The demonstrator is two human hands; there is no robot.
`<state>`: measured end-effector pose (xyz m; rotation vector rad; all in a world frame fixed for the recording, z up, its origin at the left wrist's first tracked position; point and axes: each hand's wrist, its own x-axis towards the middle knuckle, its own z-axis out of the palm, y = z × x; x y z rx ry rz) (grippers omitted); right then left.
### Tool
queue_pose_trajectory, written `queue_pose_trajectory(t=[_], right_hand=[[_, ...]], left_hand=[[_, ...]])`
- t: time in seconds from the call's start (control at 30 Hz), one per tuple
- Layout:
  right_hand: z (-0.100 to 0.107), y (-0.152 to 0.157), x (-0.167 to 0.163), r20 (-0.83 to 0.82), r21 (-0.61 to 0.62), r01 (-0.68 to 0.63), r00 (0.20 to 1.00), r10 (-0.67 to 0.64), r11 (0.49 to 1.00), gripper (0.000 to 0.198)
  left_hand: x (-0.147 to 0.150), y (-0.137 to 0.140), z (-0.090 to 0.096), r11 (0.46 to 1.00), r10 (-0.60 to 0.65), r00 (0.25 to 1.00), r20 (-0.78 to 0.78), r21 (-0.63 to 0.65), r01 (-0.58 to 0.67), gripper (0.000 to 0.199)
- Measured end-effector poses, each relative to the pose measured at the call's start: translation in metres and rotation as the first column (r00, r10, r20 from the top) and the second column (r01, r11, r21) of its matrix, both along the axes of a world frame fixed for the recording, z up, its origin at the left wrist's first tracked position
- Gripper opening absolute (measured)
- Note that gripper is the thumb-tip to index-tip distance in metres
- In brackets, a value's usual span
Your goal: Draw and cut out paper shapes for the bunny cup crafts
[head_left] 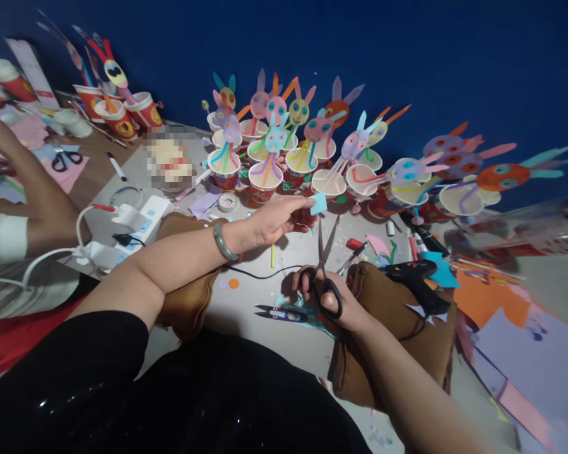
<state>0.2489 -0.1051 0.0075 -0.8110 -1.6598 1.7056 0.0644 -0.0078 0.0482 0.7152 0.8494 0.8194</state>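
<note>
My left hand (pixel 284 219), with a bangle on its wrist, pinches a small light-blue piece of paper (pixel 319 203) by its edge. In my right hand (pixel 334 293) are black-handled scissors (pixel 320 258), blades parted and pointing up, just below the paper and apart from it. Purple thread snips (pixel 281 313) lie on the table left of my right hand. Behind my hands stand several paper cups (pixel 266 180) with coloured paper animal heads (pixel 275 139) on strips.
A black glue gun (pixel 416 277) rests on a brown cushion (pixel 378 353) at right. Orange paper (pixel 487 293) and lilac sheets (pixel 544 347) lie beyond it. At left are a power strip (pixel 144 221) with cables and another person's arm (pixel 52 183). A blue wall (pixel 383 44) closes the back.
</note>
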Motion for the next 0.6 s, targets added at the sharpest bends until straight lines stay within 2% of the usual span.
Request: queue_pose_trajectory(t=[0.6], right_hand=[[-0.0046,-0.0005,-0.0002,-0.031,-0.014,-0.001,1.0,0.001,1.0,0.057]], left_hand=[[0.0015,-0.0022,-0.0019,1.0,0.019,1.0,0.0,0.025,-0.019,0.015]])
